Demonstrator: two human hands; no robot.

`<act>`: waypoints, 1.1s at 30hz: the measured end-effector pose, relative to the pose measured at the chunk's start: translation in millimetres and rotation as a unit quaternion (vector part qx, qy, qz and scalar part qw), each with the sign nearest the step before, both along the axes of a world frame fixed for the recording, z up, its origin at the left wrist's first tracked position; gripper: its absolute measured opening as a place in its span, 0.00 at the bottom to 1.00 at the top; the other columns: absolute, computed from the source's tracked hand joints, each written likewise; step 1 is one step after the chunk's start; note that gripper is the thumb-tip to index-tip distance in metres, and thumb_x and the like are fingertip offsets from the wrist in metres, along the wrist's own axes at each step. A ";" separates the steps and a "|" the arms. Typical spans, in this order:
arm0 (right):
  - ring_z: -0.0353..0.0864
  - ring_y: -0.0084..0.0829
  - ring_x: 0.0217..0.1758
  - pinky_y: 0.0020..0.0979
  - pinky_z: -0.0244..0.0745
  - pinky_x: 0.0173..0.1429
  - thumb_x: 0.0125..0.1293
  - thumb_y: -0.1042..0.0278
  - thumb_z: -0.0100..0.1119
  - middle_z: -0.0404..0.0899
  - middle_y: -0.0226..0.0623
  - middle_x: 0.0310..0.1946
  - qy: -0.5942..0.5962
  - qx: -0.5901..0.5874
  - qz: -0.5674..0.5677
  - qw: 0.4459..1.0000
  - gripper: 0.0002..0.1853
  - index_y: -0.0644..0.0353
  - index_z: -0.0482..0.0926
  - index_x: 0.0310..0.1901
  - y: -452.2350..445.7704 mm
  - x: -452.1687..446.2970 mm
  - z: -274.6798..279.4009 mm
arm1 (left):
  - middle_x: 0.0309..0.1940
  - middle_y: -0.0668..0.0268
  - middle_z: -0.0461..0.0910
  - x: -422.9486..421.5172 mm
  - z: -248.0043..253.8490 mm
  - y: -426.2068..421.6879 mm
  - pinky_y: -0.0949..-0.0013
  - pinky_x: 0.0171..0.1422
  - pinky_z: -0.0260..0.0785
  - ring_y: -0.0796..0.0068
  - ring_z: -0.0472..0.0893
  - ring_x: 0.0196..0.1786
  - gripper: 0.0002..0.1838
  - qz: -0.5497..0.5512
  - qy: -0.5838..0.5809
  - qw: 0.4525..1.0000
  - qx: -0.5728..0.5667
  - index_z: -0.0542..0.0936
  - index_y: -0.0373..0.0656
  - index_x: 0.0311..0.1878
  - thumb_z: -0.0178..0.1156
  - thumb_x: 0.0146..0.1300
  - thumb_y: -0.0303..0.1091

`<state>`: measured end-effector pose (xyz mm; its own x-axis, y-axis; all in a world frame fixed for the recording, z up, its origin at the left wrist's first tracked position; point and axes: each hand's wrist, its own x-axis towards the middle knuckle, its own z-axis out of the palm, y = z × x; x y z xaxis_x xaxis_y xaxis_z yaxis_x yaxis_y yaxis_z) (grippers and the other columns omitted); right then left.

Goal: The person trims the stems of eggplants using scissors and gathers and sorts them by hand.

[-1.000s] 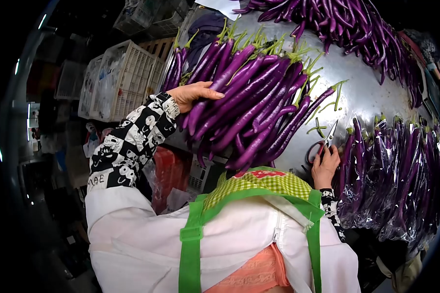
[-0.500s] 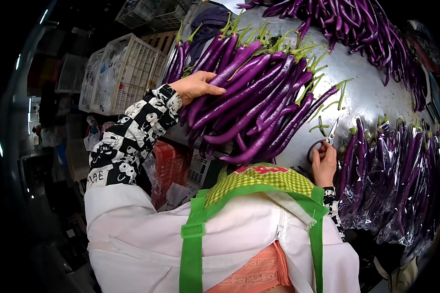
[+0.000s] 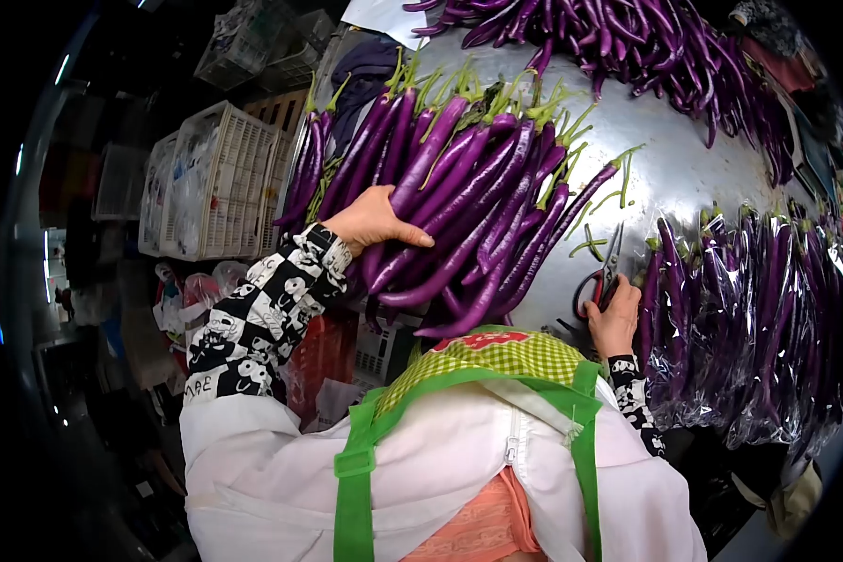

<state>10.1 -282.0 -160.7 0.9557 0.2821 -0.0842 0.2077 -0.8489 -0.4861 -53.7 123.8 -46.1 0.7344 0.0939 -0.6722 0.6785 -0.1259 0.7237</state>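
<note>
A pile of long purple eggplants [image 3: 482, 229] with green stems lies on the metal table, stems pointing away from me. My left hand [image 3: 377, 225] is at the pile's near left side, closed around the lower part of an eggplant [image 3: 431, 155]. Its thumb stretches over the top; the other fingers are hidden beneath. To the right of the pile, my right hand [image 3: 616, 320] holds a pair of scissors [image 3: 614, 253] low over the table, with the blades pointing away. Cut green stem pieces [image 3: 587, 245] lie just beyond the blades.
Eggplants in clear plastic bags [image 3: 740, 318] line the right side. A larger heap of eggplants [image 3: 628, 47] covers the far end of the metal table [image 3: 553, 272]. White plastic crates [image 3: 220, 178] stand at the left, and a red crate [image 3: 323, 351] sits below the table edge.
My left hand has slid toward the near ends of the eggplants. The scissors have turned more upright in my right hand, their handles now more visible. The whole view has shifted slightly.
</note>
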 end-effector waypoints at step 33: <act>0.75 0.19 0.36 0.22 0.71 0.41 0.59 0.73 0.63 0.76 0.31 0.36 0.345 0.413 -0.017 0.843 0.26 0.61 0.69 0.60 0.7 6.0 49.0 | 0.44 0.63 0.82 -23.2 62.3 20.8 0.69 0.57 0.71 0.75 0.79 0.46 0.29 -0.002 -0.133 0.981 0.141 0.77 0.33 0.53 0.73 0.44 0.20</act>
<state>16.1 -281.3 -111.7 0.7684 0.4894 -0.4123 -0.3843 -0.1624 -0.9088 -76.9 144.7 16.2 0.8808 0.2455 -0.4048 0.4699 -0.3489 0.8109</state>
